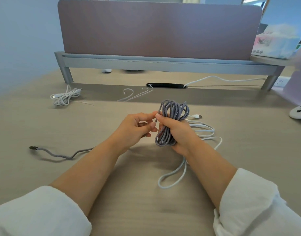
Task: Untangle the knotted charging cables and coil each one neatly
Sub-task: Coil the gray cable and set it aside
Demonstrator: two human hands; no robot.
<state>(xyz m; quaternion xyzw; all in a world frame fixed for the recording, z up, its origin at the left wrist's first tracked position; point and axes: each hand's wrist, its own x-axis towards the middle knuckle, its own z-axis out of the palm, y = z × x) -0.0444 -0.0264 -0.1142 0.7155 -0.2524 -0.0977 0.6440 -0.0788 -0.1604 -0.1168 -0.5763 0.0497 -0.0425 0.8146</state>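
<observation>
1 grey coil (173, 109) fills the right hand (177, 135); left hand (136, 127) pinches it

Braided cable (173, 109) is showing grey weave; loose cable (204, 131) is showing pale blue; bundled cable (64, 97) is reading white; desk (137, 188) is presenting beige woodgrain.

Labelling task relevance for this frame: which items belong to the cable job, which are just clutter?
Job: grey braided cable, coil gripped by right hand, strand pinched by left hand; pale blue cable loose on desk; white cable bundle, far left.
Lying about: game controller; desk divider; white lead from the cable slot.
</observation>
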